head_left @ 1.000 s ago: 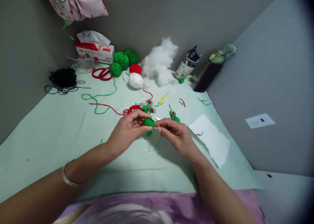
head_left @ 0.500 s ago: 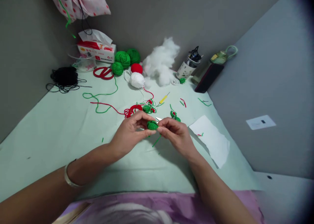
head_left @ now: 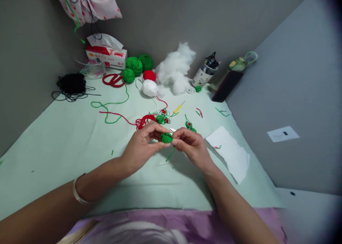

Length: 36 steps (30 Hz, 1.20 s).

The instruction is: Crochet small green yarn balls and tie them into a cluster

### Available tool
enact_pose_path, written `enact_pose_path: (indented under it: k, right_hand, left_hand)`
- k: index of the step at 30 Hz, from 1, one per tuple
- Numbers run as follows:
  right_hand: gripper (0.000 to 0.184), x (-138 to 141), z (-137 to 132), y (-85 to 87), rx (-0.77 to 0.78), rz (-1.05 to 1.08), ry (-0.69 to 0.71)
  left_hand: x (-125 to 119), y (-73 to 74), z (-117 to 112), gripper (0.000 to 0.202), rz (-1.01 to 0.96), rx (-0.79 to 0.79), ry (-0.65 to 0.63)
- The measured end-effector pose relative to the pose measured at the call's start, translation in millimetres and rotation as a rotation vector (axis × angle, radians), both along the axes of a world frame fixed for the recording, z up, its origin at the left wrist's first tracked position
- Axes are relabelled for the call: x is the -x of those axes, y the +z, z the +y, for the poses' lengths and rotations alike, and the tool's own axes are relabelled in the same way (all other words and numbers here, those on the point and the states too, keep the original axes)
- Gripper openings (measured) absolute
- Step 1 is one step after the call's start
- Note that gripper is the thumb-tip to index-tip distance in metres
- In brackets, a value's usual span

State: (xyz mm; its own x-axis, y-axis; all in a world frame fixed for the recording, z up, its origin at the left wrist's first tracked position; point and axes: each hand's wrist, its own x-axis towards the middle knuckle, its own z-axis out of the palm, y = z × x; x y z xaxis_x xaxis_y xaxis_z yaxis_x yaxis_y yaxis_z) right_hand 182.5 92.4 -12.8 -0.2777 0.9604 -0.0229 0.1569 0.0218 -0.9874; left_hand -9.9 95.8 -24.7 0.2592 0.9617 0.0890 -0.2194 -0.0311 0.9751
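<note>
A small green crocheted piece point(head_left: 166, 138) is pinched between the thumb and fingers of my left hand point(head_left: 141, 140). My right hand point(head_left: 192, 146) closes its thumb and forefinger on the right edge of the same piece, and a green yarn tail point(head_left: 170, 154) hangs below those fingers. Just behind my hands lies a pale object with a dark pointed tip point(head_left: 172, 130), mostly hidden. Beyond my left fingers are a red yarn bundle point(head_left: 145, 121) and small green and red crocheted pieces point(head_left: 160, 119). More such pieces point(head_left: 190, 127) lie past my right hand.
Farther back are a yellow-handled crochet hook point(head_left: 177, 109), red-handled scissors point(head_left: 113, 80), green yarn balls point(head_left: 134, 65), white stuffing point(head_left: 176, 67) and black yarn point(head_left: 71, 84). A tissue pack point(head_left: 107, 56), a pen cup point(head_left: 204, 74) and a bottle point(head_left: 237, 64) stand along the partition. Torn paper point(head_left: 231, 156) lies right.
My hands stay nearly in place with the green crocheted piece between them. The whole view shifts slightly.
</note>
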Motion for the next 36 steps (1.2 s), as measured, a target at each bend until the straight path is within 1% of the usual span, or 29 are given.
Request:
enact_pose_path:
  k: [4,8,11,17,22,26,31,36]
  right_hand:
    - [0.027,-2,-1,5.0,-0.015,-0.002,0.025]
    - [0.023,-11,-1,12.9,-0.023,-0.078,0.07]
    - [0.023,-16,2,14.4,-0.046,-0.105,0.094]
    - [0.023,-11,5,2.0,0.041,0.023,0.082]
    - [0.024,-5,4,-5.2,0.022,0.061,0.044]
    - [0.02,-6,2,-1.6,-0.001,0.038,0.044]
    - [0.016,-13,1,6.4,-0.023,-0.024,0.057]
    - [0.011,-13,1,4.7,-0.045,-0.006,0.025]
  left_hand:
    - [0,-2.0,1,0.027,-0.045,0.102,-0.048]
    - [3,1.1,2,0.028,-0.038,0.162,-0.071]
    - [4,3.5,3,0.027,-0.044,0.193,-0.084]
    - [3,0.7,3,0.028,-0.084,0.174,-0.09]
    - [2,-2.4,2,0.027,-0.105,0.154,-0.084]
    - [1,-2.3,1,0.028,-0.115,0.136,-0.072]
    - [4,1.6,3,0.03,-0.094,0.147,-0.07]
    - [7,3.3,5,0.025,-0.055,0.113,-0.096]
